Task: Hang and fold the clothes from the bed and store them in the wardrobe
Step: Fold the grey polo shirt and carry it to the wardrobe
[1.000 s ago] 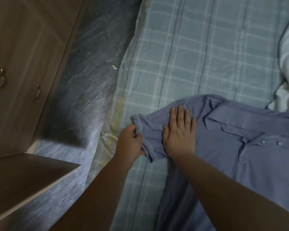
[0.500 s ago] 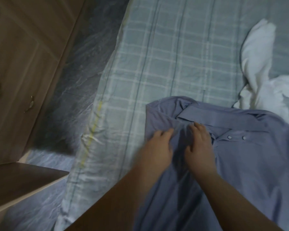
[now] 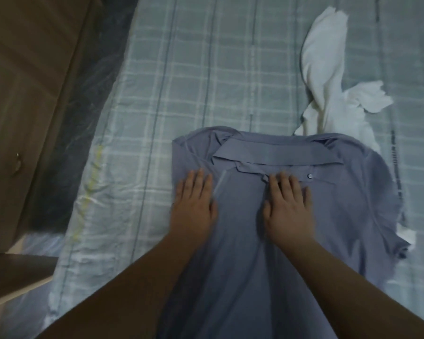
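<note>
A blue-grey polo shirt [image 3: 353, 192] lies front side up on the bed [image 3: 206, 69], collar away from me. Its left sleeve is folded in over the body. My left hand [image 3: 194, 204] lies flat with straight fingers on the folded left edge of the shirt. My right hand [image 3: 288, 206] presses flat on the chest just below the collar and button placket. A crumpled white garment [image 3: 323, 77] lies on the bed beyond the shirt's right shoulder, partly tucked under the shirt.
The bed has a pale green checked sheet. A brown wooden wardrobe [image 3: 30, 94] with metal handles stands at the left across a narrow strip of dark floor [image 3: 88, 81]. A wooden panel edge [image 3: 15, 277], maybe an open wardrobe door, juts in at the lower left.
My left hand let go of the sleeve after folding it over the body. Both hands now lie flat on the shirt, and the view has shifted right to show more of the white garment.
</note>
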